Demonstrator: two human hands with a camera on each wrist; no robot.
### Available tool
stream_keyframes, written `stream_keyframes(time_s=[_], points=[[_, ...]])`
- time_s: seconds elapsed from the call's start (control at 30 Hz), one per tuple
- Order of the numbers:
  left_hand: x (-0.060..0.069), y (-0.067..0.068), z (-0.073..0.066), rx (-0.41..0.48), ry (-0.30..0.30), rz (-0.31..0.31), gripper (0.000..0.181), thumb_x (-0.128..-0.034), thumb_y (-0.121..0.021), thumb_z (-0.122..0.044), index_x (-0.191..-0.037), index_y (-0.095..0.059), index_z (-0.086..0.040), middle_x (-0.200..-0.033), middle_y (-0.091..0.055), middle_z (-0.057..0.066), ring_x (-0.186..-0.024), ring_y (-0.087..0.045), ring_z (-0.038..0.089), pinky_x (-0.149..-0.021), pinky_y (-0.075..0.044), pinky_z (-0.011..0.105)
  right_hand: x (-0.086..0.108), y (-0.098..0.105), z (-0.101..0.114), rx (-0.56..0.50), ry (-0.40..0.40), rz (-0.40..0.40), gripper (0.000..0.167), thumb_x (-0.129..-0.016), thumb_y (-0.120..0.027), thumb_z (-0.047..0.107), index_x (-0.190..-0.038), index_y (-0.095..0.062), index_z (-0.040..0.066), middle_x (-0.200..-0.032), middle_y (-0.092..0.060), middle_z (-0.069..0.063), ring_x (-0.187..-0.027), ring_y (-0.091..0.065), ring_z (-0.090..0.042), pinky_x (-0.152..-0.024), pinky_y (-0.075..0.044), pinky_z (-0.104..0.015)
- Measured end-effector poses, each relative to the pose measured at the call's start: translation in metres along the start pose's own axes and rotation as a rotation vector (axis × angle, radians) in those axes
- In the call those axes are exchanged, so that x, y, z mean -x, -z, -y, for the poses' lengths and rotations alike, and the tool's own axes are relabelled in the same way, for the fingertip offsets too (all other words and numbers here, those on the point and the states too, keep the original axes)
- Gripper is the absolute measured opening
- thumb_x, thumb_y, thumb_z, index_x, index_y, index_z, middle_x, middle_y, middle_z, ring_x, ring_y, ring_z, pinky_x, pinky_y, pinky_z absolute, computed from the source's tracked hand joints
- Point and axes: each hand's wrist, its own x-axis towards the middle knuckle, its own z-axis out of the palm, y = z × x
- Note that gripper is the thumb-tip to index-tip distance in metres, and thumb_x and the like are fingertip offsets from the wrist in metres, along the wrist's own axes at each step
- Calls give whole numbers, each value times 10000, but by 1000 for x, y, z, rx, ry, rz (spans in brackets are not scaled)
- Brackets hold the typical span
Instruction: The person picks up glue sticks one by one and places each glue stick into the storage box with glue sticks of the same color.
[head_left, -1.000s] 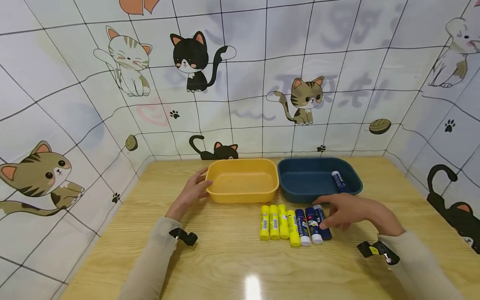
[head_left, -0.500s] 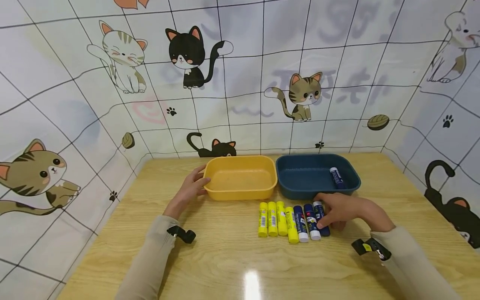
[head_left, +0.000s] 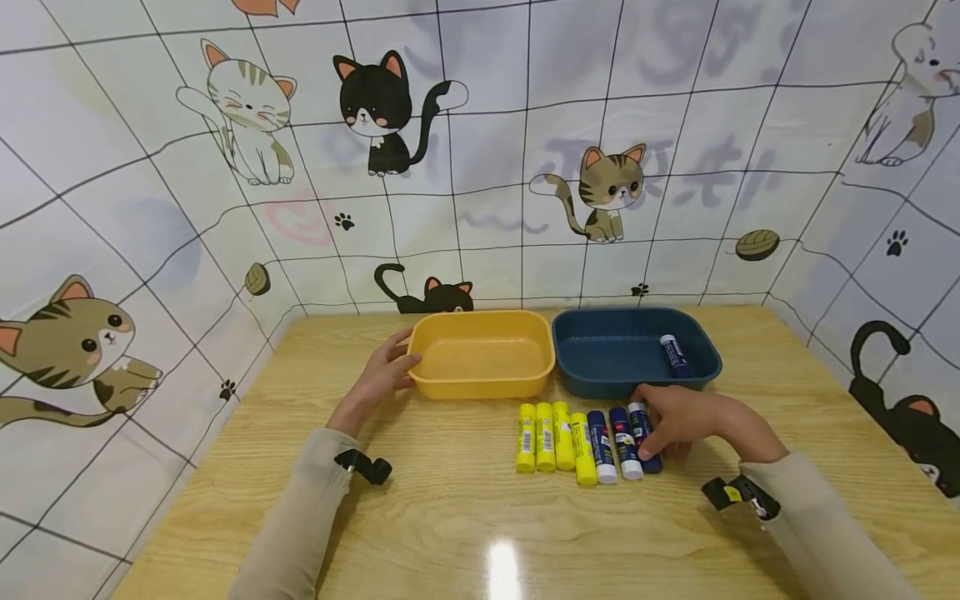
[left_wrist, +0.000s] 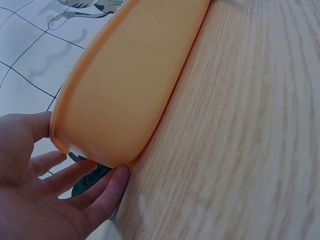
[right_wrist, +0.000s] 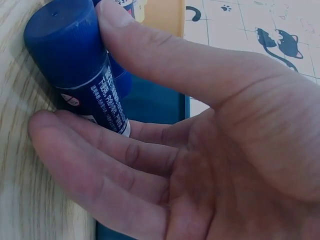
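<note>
A yellow plastic basin (head_left: 480, 388) stands at the back of the table, its right end against a blue basin (head_left: 600, 388). My left hand (head_left: 378, 377) rests on the yellow basin's left end, thumb and loosely spread fingers touching its rim and wall. In front of the basins lies a row of glue sticks: several yellow glue sticks (head_left: 545, 437) on the left, three dark blue ones on the right. My right hand (head_left: 688, 414) holds the rightmost blue glue stick (right_wrist: 85, 65) between thumb and fingers; it lies on the table. Another blue glue stick (head_left: 676, 356) lies inside the blue basin.
The wooden table (head_left: 420, 517) extends in front of the row. Behind and at both sides stands a white cloth wall (head_left: 495, 167) with cat drawings and grid lines. Black wrist cameras (head_left: 363, 467) sit on both sleeves.
My right hand has lowered slightly and closed its thumb and fingers onto the rightmost blue glue stick. The left hand stays on the yellow basin. The head view has shifted slightly.
</note>
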Motion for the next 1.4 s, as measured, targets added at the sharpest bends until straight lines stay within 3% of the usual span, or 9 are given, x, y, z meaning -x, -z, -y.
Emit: stream_keyframes(time_s=[0.47,0.8,1.03,1.4], points=[[-2,0,2,12,0,3,650,-1064,-576,-183,-1644,-283,-203,-1598,-426,222,-1308,-601,431,-942,-615,418,0,1,-2,-3,-11,8,780,-802,-906,247,-1339,-402,-11,-1007,-637,-114,-739,-681,-207,-650,-635,-385],[-1,0,1,25,9,0,636,-1072,-562,-176,-1642,-282,-207,-1600,-416,232,-1309,-601,434,-940,-615,392,5,4,0,-53,-39,69,712,-843,-867,177,-1327,-362,47,-1036,-628,-150,-780,-732,-254,-688,-647,-426],[0,1,3,10,2,10,646,-1069,-559,-181,-1647,-271,-198,-1603,-408,237,-1300,-607,429,-927,-619,371,6,2,-1,-99,5,90,648,-857,-834,82,-1285,-348,57,-1048,-612,-168,-763,-737,-274,-671,-645,-436],[-2,0,1,10,10,-8,641,-1062,-571,-181,-1639,-291,-203,-1594,-428,226,-1291,-616,415,-939,-616,401,8,4,2,-55,61,69,678,-816,-846,32,-1286,-358,68,-1058,-591,-159,-750,-704,-241,-639,-642,-417]])
